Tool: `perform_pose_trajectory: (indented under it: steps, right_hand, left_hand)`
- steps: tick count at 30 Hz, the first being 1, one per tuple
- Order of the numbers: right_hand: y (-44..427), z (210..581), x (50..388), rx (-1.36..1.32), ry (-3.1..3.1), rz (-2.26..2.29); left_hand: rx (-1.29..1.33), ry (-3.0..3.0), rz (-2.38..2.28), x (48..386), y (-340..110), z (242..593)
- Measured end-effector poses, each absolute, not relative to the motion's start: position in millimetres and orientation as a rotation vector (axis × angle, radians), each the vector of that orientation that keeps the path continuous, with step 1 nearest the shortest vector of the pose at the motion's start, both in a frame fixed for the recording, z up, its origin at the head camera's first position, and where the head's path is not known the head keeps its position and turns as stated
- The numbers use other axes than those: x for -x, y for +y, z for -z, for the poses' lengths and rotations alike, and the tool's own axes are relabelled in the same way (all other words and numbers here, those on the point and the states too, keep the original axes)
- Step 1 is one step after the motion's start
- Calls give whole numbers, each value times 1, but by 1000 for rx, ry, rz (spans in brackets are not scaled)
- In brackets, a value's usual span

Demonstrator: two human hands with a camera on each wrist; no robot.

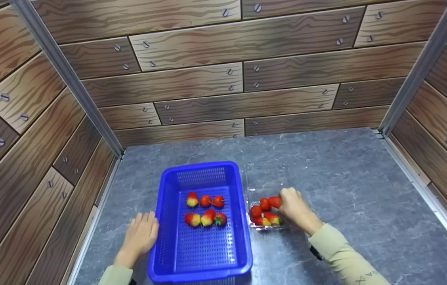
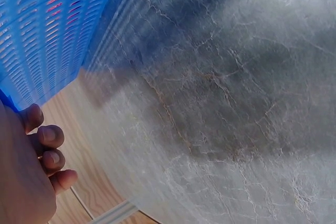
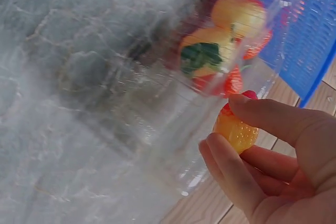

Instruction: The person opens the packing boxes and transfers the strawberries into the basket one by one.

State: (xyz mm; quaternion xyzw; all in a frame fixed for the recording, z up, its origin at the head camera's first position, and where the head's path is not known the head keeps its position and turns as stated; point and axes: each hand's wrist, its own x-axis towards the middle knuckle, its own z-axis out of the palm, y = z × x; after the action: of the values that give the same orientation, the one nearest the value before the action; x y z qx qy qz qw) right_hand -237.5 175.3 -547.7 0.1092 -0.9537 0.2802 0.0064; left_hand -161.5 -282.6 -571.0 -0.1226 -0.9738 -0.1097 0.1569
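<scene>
My right hand (image 1: 295, 209) pinches a red and yellow strawberry (image 3: 237, 129) between thumb and fingers, over the right side of a clear plastic box (image 1: 265, 227). Inside the box lie several red fruits (image 1: 256, 211), some of them partly yellow; one shows a green leaf cap in the right wrist view. Left of the box stands a blue basket (image 1: 201, 273), with two short rows of red and red-yellow fruits (image 1: 207, 218) on its floor. My left hand (image 1: 139, 234) rests against the basket's left side, its fingers loosely bent in the left wrist view.
The box's transparent lid (image 1: 266, 176) lies folded back behind it. Wood-patterned walls (image 1: 243, 79) enclose the grey marbled table (image 1: 346, 170) at the back and both sides. Metal rails (image 1: 425, 178) run along the table's side edges.
</scene>
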Motion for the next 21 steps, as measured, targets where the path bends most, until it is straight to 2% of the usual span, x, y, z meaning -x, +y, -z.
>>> perform_pose_trajectory:
  steps: [13, 21]
  right_hand:
    - [146, 501, 232, -408, -2948, -815]
    - [124, 482, 224, -542, -2899, -747]
  left_hand:
    - [378, -2757, 293, 162, -283, 570]
    - [380, -2729, 280, 162, -280, 570]
